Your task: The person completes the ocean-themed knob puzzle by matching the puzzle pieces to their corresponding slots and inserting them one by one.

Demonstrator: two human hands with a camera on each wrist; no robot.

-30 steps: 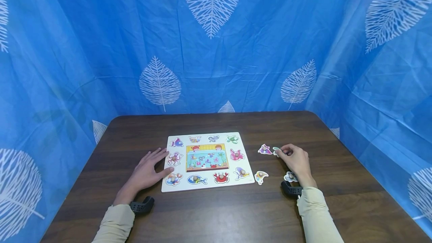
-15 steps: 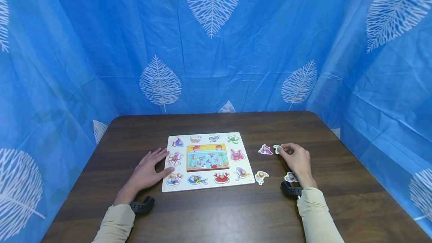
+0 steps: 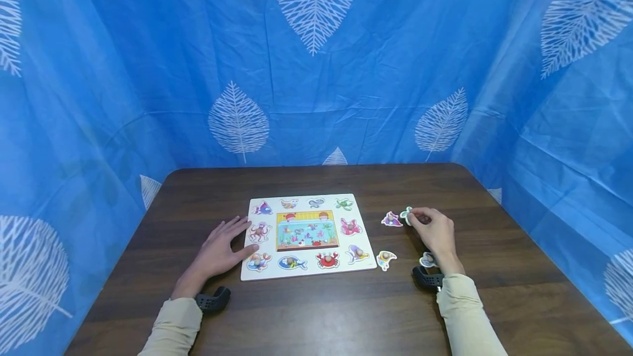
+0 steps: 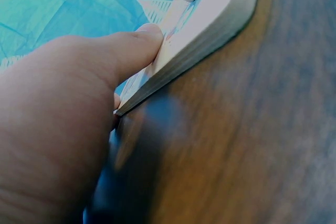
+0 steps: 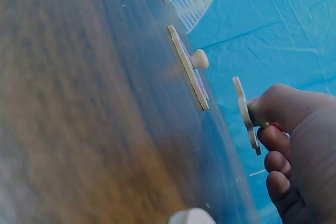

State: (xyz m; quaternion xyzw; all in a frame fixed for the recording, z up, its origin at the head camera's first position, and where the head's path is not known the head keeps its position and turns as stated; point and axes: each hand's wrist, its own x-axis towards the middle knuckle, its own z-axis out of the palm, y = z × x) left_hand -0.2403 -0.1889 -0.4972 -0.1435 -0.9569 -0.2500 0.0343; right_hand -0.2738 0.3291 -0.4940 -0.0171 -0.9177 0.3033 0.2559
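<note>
My left hand (image 3: 217, 249) rests with spread fingers along the left edge of the white puzzle board (image 3: 343, 243). In the left wrist view its thumb (image 4: 142, 45) lies on top of the board's edge. Off to the board's right, my right hand (image 3: 437, 235) pinches a small green puzzle piece (image 3: 406, 214) between thumb and fingers. Seen edge-on in the right wrist view, that piece (image 5: 244, 111) is raised beside a purple knobbed piece (image 5: 189, 72) lying on the table. Fingers hide the green piece's knob and part of its picture.
A yellow and orange fish piece (image 3: 386, 260) lies by the board's lower right corner. Near my right wrist is a pale piece (image 3: 427, 260), partly covered. Sea-animal pictures, several with knobs, ring the board. A blue curtain (image 3: 316, 98) hangs behind the dark wooden table (image 3: 316, 317).
The green piece has lifted and turned a little in my right hand, so more of it shows. My left hand has stayed on the board. The head view has shifted slightly.
</note>
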